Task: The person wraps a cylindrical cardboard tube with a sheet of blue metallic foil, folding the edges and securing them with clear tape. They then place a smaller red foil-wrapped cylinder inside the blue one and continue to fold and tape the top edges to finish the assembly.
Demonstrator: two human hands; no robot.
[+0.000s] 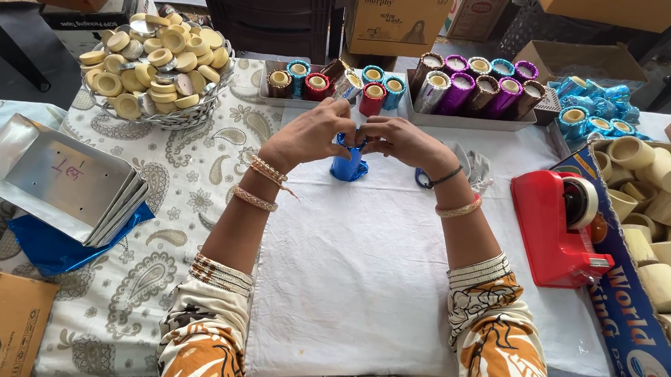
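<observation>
Both hands meet a little above the middle of the frame, over a white cloth [362, 266] that covers the table. The left hand [311, 134] and the right hand [403, 141] both grasp the top of a small blue foil roll [347, 164]. The fingertips of each hand pinch the foil at its upper edge, left hand on the left side, right hand on the right side. The roll stands upright on the cloth, just under the fingers.

Just right of the right wrist, blue scissors [424, 179] lie on the cloth, partly hidden by the hand. In the right part of the frame stands a red tape dispenser [559, 223], well apart from the hands. At the right edge, a box [634, 334] holds many plain cream tubes [666, 229].

At the top centre, a tray [268, 93] holds short foil-wrapped rolls [316, 85] in brown, red and blue. Beside it, a second tray [469, 122] holds taller rolls [457, 91] in purple and silver. In the upper left, a wire basket [171, 119] is full of cream discs [155, 57]. At the left, silver metal trays [60, 178] lie stacked on a blue foil sheet [53, 246].
</observation>
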